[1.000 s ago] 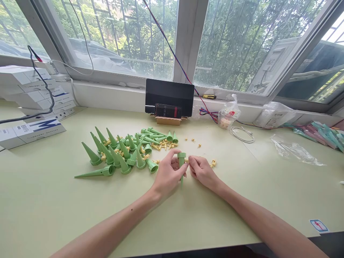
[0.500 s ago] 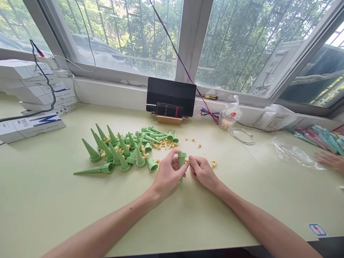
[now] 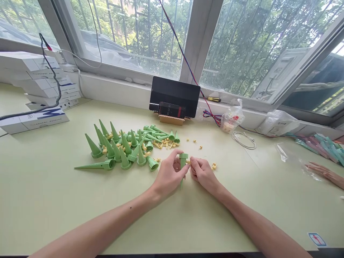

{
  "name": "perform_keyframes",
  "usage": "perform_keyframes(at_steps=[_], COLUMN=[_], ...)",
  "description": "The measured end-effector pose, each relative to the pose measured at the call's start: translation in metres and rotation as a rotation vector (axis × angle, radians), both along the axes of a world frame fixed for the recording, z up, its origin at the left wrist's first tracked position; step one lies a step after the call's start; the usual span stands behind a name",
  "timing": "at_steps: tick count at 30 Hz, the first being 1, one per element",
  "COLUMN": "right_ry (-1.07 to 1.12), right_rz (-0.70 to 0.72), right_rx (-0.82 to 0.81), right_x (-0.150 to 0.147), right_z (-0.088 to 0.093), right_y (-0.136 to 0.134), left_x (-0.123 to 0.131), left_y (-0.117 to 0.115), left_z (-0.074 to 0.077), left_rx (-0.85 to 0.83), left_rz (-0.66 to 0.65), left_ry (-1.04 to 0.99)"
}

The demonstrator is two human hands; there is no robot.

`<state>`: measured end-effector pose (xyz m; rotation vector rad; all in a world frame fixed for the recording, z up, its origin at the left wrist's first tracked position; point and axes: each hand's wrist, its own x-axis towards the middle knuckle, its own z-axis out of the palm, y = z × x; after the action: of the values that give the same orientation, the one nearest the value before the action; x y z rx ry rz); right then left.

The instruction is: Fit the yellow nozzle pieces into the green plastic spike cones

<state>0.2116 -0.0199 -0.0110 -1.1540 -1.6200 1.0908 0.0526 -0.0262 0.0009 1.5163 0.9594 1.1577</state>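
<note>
My left hand (image 3: pixel 170 174) grips a green plastic spike (image 3: pixel 183 160), ribbed cap up and tip pointing down. Close on its right, my right hand (image 3: pixel 202 172) pinches a small yellow plastic piece (image 3: pixel 188 162) that meets the side of the spike; how deep it sits there is hidden by my fingers. To the left of my hands is a pile of green spikes (image 3: pixel 125 157), some standing on their caps, others lying down. Small yellow pieces (image 3: pixel 167 144) are scattered among and beside them. A single yellow piece (image 3: pixel 214 166) lies just beyond my right hand.
A dark tablet (image 3: pixel 174 94) and a phone (image 3: pixel 172 109) lean on a cardboard stand at the back. White boxes (image 3: pixel 48 84) are stacked at the left. Another person's hand (image 3: pixel 326 172) rests near clear plastic film on the right. A coiled white cable (image 3: pixel 244 140) lies farther back.
The view has shifted and tilted slightly. My hands keep nearly the same hold on the spike and yellow piece. The other person's hand at the right has moved a little inward.
</note>
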Motion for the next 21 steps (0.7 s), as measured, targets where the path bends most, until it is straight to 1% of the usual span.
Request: perform_keyframes(at_steps=[14, 21], right_ry=[0.049, 0.068], right_rz=[0.022, 0.036], right_rx=[-0.027, -0.035], right_x=[-0.0006, -0.001], right_z=[0.0012, 0.0027], right_y=[-0.0006, -0.0016], left_x=[0.0007, 0.0012], left_y=[-0.0007, -0.0004], left_z=[0.0002, -0.0003], left_rx=[0.038, 0.08], left_rz=[-0.012, 0.018], left_ry=[0.079, 0.146])
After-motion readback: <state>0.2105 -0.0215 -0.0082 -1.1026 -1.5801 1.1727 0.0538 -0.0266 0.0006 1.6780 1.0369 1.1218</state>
